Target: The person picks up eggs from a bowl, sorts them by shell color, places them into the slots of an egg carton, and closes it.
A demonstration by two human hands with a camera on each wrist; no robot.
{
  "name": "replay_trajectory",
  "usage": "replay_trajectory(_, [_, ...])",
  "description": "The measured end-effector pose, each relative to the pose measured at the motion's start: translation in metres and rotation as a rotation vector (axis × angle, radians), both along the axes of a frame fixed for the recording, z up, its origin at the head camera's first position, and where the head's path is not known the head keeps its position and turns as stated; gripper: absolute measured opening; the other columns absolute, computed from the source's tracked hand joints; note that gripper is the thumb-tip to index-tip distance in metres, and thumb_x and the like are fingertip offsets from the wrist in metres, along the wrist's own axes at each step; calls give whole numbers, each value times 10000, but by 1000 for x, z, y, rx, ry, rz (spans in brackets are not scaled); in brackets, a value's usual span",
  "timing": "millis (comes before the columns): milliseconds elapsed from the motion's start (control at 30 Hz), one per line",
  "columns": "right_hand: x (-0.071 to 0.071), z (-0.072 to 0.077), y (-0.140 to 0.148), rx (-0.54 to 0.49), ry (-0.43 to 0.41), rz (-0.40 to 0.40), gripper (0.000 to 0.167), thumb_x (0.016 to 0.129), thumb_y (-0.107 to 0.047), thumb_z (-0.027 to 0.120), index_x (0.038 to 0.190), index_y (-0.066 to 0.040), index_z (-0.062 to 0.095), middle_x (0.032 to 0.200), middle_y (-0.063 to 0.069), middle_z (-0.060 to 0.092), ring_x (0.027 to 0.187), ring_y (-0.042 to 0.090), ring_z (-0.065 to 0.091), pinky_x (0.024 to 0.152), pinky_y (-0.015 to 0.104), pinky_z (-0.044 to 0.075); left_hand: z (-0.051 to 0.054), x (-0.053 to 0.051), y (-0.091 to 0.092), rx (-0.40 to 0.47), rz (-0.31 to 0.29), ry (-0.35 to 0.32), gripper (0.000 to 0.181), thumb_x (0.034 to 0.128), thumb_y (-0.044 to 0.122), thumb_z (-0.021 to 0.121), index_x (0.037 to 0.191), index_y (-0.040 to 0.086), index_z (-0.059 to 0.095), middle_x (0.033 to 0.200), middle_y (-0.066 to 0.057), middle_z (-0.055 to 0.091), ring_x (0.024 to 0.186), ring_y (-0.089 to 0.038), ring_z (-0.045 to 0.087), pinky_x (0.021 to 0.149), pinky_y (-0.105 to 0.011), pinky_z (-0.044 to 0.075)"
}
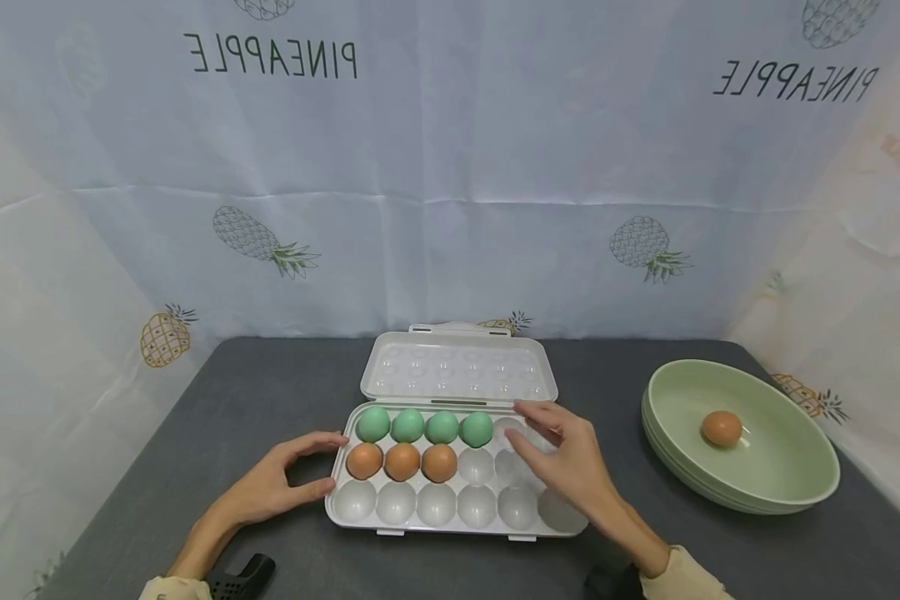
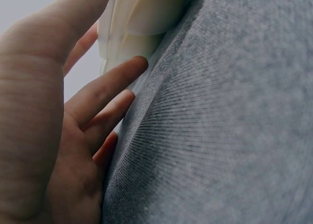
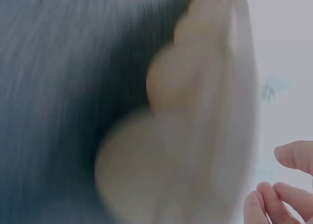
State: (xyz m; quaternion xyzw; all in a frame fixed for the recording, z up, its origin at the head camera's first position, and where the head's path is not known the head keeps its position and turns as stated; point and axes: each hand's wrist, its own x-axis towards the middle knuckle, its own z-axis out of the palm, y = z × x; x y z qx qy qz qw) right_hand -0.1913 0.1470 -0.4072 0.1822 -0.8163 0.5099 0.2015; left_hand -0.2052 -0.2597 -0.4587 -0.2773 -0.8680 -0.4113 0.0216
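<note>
A white egg box (image 1: 437, 505) lies with its lid (image 1: 459, 365) folded back. Several green eggs (image 1: 442, 427) fill part of the back row, and three brown eggs (image 1: 402, 462) sit at the left of the middle row. On the box's left edge rest the thumb and index finger of my left hand (image 1: 273, 482), the fingers fairly straight; the left wrist view shows this hand (image 2: 93, 116) beside the box's underside (image 2: 146, 23). Above the right end of the box is my right hand (image 1: 562, 454), thumb and fingers apart. In the right wrist view its fingers (image 3: 279, 204) hold nothing.
To the right, a stack of pale green bowls (image 1: 780, 467) stands on the dark grey table (image 1: 292, 367), with one brown egg (image 1: 722, 428) in the top bowl. Behind the table hangs a pineapple-print curtain (image 1: 457, 267). A black strap-like object (image 1: 243, 579) is near the left wrist.
</note>
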Motion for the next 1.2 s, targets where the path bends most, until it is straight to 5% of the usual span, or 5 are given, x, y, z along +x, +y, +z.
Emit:
replay_trajectory(367, [-8, 23, 93, 48, 42, -224, 426, 816, 29, 820, 1221, 91, 699, 1104, -335, 615, 1031, -218, 593, 897, 53, 504, 1, 0, 1, 6, -20, 6, 492, 895, 170, 788, 1360, 212, 633, 1342, -49, 681, 1197, 62, 595, 986, -272, 509])
replay_trajectory(567, [-10, 24, 142, 131, 10, -322, 435, 871, -58, 800, 1254, 103, 673, 1109, -435, 518, 1037, -279, 512, 875, -21, 447, 0, 0, 1, 2, -8, 3, 488, 895, 175, 789, 1357, 215, 636, 1340, -35, 682, 1192, 67, 595, 987, -271, 507])
replay_trajectory(733, [-14, 20, 183, 179, -69, -393, 499, 905, -184, 791, 1293, 98, 650, 1165, -339, 573, 1007, -289, 466, 840, -44, 430, 1, 1, 1, 15, -17, 11, 491, 889, 160, 791, 1354, 201, 639, 1327, -39, 689, 1184, 60, 603, 979, -268, 506])
replay_trajectory(1000, [-17, 14, 223, 253, -249, -500, 630, 930, -326, 762, 1359, 101, 590, 1392, 312, 559, 854, -327, 384, 658, 16, 446, -2, -1, 0, 3, -7, -3, 485, 893, 179, 789, 1351, 233, 639, 1336, 0, 683, 1182, 48, 611, 982, -277, 509])
replay_trajectory(1200, [-15, 16, 233, 358, -288, -589, 685, 908, -394, 761, 1347, 105, 594, 1352, 365, 572, 876, 140, 661, 567, 97, 374, -2, 0, 0, -10, 10, -6, 481, 892, 189, 790, 1346, 245, 640, 1339, -2, 683, 1183, 48, 611, 986, -286, 511])
